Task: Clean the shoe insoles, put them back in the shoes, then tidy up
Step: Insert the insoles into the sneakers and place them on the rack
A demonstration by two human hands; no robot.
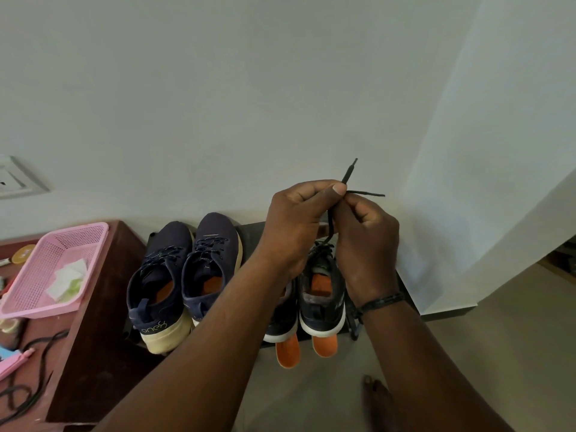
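Observation:
My left hand [293, 226] and my right hand [364, 244] are raised together above a dark grey shoe [322, 294] with a white sole. Both pinch the ends of its black lace [350, 179], which runs down to the shoe. Its partner shoe [282, 319] stands just left of it, largely hidden by my left forearm. Orange insoles show inside both. Two more orange insoles [288, 350] stick out from under their heels. A pair of navy shoes [184, 275] with cream soles and orange insoles stands to the left.
A pink plastic basket [37, 275] holding crumpled wipes sits on a dark red table [93, 338] at the left, beside black cables [28, 391] and small items. A white wall rises behind the shoes, with a socket [15, 179] at the left. My bare foot [378, 400] rests on the beige floor.

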